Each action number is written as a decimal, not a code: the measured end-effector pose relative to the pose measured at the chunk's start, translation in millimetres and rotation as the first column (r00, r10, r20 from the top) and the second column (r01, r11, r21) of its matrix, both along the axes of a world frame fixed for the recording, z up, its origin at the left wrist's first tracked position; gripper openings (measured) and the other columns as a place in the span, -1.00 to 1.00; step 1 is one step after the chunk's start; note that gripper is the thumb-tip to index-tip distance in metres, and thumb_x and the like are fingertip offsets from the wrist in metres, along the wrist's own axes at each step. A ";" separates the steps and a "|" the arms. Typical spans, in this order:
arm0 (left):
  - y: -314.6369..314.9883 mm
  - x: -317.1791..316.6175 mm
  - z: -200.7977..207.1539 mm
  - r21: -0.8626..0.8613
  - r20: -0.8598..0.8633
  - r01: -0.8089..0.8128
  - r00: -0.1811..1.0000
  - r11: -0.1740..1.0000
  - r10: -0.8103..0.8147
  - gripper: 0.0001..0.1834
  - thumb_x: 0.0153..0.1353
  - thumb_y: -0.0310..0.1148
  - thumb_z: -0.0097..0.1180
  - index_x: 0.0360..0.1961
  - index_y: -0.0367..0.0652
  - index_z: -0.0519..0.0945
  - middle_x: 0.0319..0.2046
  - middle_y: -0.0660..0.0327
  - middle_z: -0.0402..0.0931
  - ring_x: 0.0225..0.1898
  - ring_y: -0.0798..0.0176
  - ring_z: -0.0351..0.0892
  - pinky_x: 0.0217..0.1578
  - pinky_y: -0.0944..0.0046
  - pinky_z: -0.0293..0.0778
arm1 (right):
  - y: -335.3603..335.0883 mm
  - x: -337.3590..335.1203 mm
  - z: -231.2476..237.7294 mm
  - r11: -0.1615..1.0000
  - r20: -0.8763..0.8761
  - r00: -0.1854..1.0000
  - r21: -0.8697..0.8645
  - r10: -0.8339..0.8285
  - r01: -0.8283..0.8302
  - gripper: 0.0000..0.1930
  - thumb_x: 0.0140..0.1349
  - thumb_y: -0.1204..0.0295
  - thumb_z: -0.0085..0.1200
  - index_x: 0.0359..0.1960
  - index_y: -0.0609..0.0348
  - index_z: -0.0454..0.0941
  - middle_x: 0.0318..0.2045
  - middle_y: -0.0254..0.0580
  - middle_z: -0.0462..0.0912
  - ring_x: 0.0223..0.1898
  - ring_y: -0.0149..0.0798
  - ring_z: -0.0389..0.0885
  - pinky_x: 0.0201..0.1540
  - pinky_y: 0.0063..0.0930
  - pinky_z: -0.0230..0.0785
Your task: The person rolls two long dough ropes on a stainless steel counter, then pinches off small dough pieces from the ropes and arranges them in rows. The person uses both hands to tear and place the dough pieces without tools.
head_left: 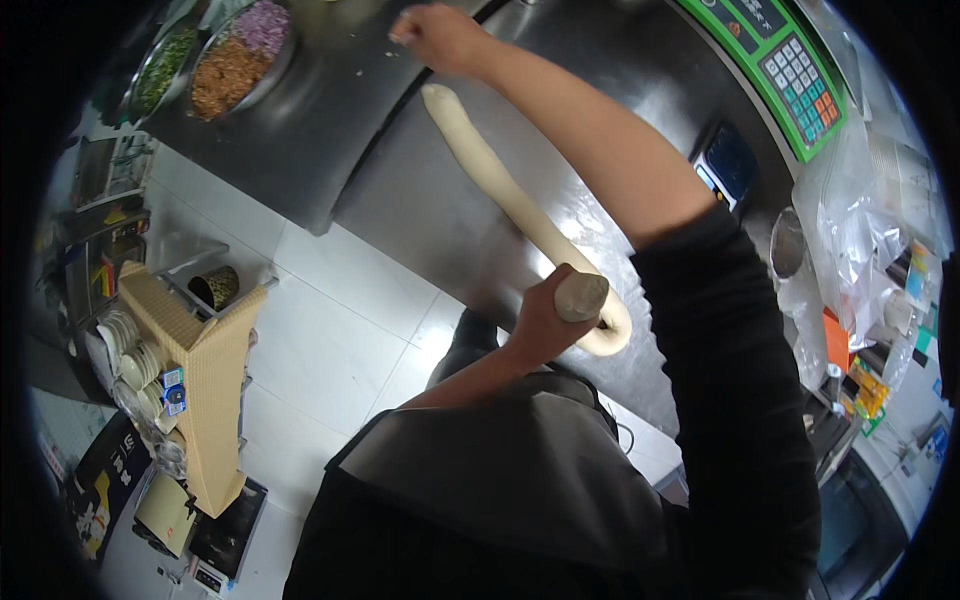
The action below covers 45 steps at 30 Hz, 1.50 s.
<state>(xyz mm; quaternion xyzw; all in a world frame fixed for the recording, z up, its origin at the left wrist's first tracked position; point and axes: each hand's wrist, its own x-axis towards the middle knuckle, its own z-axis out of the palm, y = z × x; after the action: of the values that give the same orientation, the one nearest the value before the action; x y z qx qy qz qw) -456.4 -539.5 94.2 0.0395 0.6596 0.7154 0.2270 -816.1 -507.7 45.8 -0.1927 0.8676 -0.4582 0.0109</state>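
Observation:
A long pale dough rope (pixel 512 205) lies across the steel worktop (pixel 400 190) and bends back on itself near me. My left hand (pixel 543 318) is wrapped around the near end of the rope, and its blunt tip sticks out above the fist. My right hand (pixel 440 40) is stretched over the worktop, beyond the rope's far end and apart from it. Its fingers are pinched together; what they hold, if anything, is too small to make out. A few small pale bits lie on the steel beside that hand.
At the far left stand a metal bowl (pixel 287 62) of chopped purple onion and brown crumbly filling, and a bowl of chopped greens (pixel 168 70). A green scale (pixel 800 80) and a small dark device (pixel 728 160) sit to the right, near clear plastic bags (pixel 845 210). Left is a woven-surfaced shelf (pixel 215 400).

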 end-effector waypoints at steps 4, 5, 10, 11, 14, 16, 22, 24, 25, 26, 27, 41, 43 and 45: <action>-7.8 -0.2 2.3 -0.005 0.010 0.031 0.999 1.000 -0.031 -0.64 0.01 -0.49 0.44 -0.17 -0.17 0.56 -0.34 0.17 0.64 -0.27 0.26 0.67 -0.18 0.23 0.57 | -38.7 -48.0 -28.4 0.684 -0.521 0.796 0.704 0.310 0.194 -0.78 0.32 0.33 0.11 -0.30 0.25 0.66 -0.28 0.05 0.69 -0.20 -0.01 0.67 -0.17 -0.15 0.52; -8.9 -0.4 2.9 0.004 0.017 0.029 0.999 1.000 -0.029 -0.64 0.00 -0.51 0.43 -0.17 -0.16 0.55 -0.35 0.22 0.62 -0.29 0.32 0.64 -0.17 0.26 0.56 | -42.6 -50.2 -29.0 0.748 -0.529 0.810 0.638 0.254 0.183 -0.77 0.33 0.32 0.10 -0.32 0.24 0.66 -0.28 0.05 0.69 -0.17 0.01 0.66 -0.13 -0.14 0.51; -12.3 0.6 3.0 -0.004 -0.015 0.013 1.000 1.000 -0.013 -0.50 -0.10 -0.54 0.46 -0.11 -0.13 0.51 -0.33 0.21 0.59 -0.27 0.28 0.63 -0.15 0.23 0.55 | -51.2 -32.4 -7.3 0.930 -0.370 0.922 0.286 -0.115 0.230 -0.76 0.34 0.29 0.05 -0.37 0.18 0.65 -0.27 0.09 0.68 -0.08 0.06 0.64 0.00 -0.06 0.48; -12.9 1.1 2.8 0.001 -0.027 0.011 1.000 1.000 -0.011 -0.47 -0.12 -0.55 0.47 -0.09 -0.12 0.50 -0.33 0.20 0.59 -0.26 0.27 0.63 -0.15 0.22 0.55 | -54.5 -28.9 -1.5 0.919 -0.357 0.926 0.311 -0.124 0.243 -0.77 0.33 0.31 0.05 -0.36 0.19 0.65 -0.28 0.10 0.68 -0.10 0.07 0.65 -0.01 -0.05 0.49; -14.5 2.4 2.3 0.002 -0.021 -0.004 1.000 1.000 0.004 -0.43 -0.15 -0.56 0.48 -0.07 -0.12 0.49 -0.32 0.20 0.58 -0.26 0.25 0.63 -0.14 0.21 0.55 | -66.2 -24.6 9.1 0.912 -0.459 0.885 0.324 -0.082 0.252 -0.80 0.30 0.35 0.07 -0.35 0.21 0.64 -0.30 0.11 0.68 -0.17 0.10 0.67 -0.07 -0.02 0.53; -15.0 2.4 2.3 -0.005 0.003 -0.018 1.000 1.000 0.018 -0.45 -0.13 -0.54 0.49 -0.09 -0.13 0.49 -0.33 0.20 0.58 -0.26 0.26 0.64 -0.14 0.21 0.55 | -69.3 -26.2 11.6 0.943 -0.688 0.724 0.262 0.033 0.205 -0.79 0.28 0.33 0.09 -0.36 0.22 0.64 -0.33 0.09 0.69 -0.25 0.12 0.70 -0.14 -0.03 0.58; -13.6 -0.9 2.7 -0.004 0.019 -0.036 0.999 0.999 0.037 -0.62 0.00 -0.54 0.44 -0.14 -0.22 0.58 -0.32 0.14 0.67 -0.22 0.29 0.71 -0.17 0.25 0.60 | -33.1 -13.8 33.5 0.960 -0.051 0.988 0.234 -0.148 0.156 -0.56 0.19 0.23 0.22 -0.01 0.32 0.57 -0.10 0.21 0.69 0.11 0.12 0.63 0.26 -0.07 0.40; -12.4 -2.1 1.9 0.005 0.033 -0.010 0.999 1.000 0.010 -0.61 0.00 -0.52 0.44 -0.13 -0.23 0.57 -0.31 0.12 0.68 -0.21 0.25 0.72 -0.16 0.22 0.60 | -10.2 15.4 47.2 0.968 -0.149 0.987 0.234 -0.057 0.091 -0.21 0.12 0.08 0.30 0.36 0.02 0.27 0.27 0.18 0.40 0.37 0.01 0.36 0.41 -0.19 0.22; -11.3 -2.6 1.3 0.006 0.019 0.000 1.000 1.000 0.000 -0.59 0.00 -0.51 0.45 -0.11 -0.24 0.57 -0.30 0.11 0.68 -0.20 0.24 0.72 -0.15 0.21 0.60 | 1.5 27.3 57.1 0.970 -0.198 0.980 0.238 -0.012 0.060 -0.01 0.08 0.01 0.33 0.55 -0.13 0.11 0.46 0.16 0.26 0.50 -0.05 0.22 0.48 -0.26 0.12; -10.1 -3.2 0.5 0.009 0.004 0.009 1.000 1.000 -0.009 -0.57 -0.01 -0.51 0.45 -0.09 -0.25 0.57 -0.29 0.09 0.69 -0.19 0.22 0.73 -0.14 0.20 0.61 | 24.2 46.2 64.8 0.981 -0.069 0.997 0.190 -0.028 0.040 -0.46 0.24 0.11 0.24 0.15 0.04 0.34 0.08 0.04 0.49 0.15 -0.14 0.47 0.20 -0.26 0.32; -8.6 -3.8 -0.3 0.015 -0.015 0.009 1.000 1.000 -0.008 -0.55 -0.01 -0.50 0.46 -0.07 -0.25 0.57 -0.27 0.08 0.69 -0.18 0.21 0.73 -0.13 0.18 0.61 | 51.4 75.1 69.8 0.990 0.060 0.998 0.140 -0.035 0.027 -0.73 0.39 0.22 0.14 -0.25 0.21 0.57 -0.29 -0.07 0.72 -0.20 -0.23 0.71 -0.07 -0.26 0.52; 49.9 -1.7 7.5 -0.134 -0.129 0.149 0.978 0.980 -0.166 -0.53 -0.04 -0.31 0.50 -0.14 -0.27 0.58 -0.36 -0.03 0.68 -0.30 -0.02 0.75 -0.26 0.09 0.60 | 177.4 400.0 137.8 0.909 0.284 0.869 0.024 -0.405 0.416 -0.53 0.36 0.13 0.19 0.09 0.27 0.53 -0.22 -0.09 0.51 -0.19 -0.11 0.62 -0.09 -0.26 0.50; 61.9 3.2 11.6 -0.136 -0.246 0.166 0.949 0.977 -0.196 -0.51 -0.07 -0.26 0.52 -0.14 -0.24 0.60 -0.37 -0.03 0.68 -0.32 -0.09 0.74 -0.28 0.08 0.61 | 173.4 410.3 137.8 0.890 0.049 0.896 0.150 -0.442 0.431 -0.54 0.32 0.10 0.25 0.03 0.22 0.54 -0.25 -0.09 0.51 -0.27 -0.09 0.60 -0.20 -0.29 0.52; 72.3 8.8 17.6 -0.179 -0.296 0.222 0.917 0.959 -0.267 -0.49 -0.08 -0.24 0.53 -0.13 -0.22 0.61 -0.36 -0.02 0.69 -0.31 -0.10 0.73 -0.28 0.09 0.61 | 174.5 421.5 134.3 0.859 -0.011 0.880 0.214 -0.475 0.466 -0.58 0.26 0.15 0.31 -0.04 0.21 0.54 -0.25 -0.04 0.52 -0.30 0.00 0.62 -0.24 -0.20 0.54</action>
<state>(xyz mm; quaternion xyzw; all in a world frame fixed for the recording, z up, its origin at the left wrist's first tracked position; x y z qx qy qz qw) -447.5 -467.2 111.8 0.2201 0.7263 0.6170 0.2081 -394.6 -333.2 180.1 0.0368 0.9314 -0.3566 -0.0628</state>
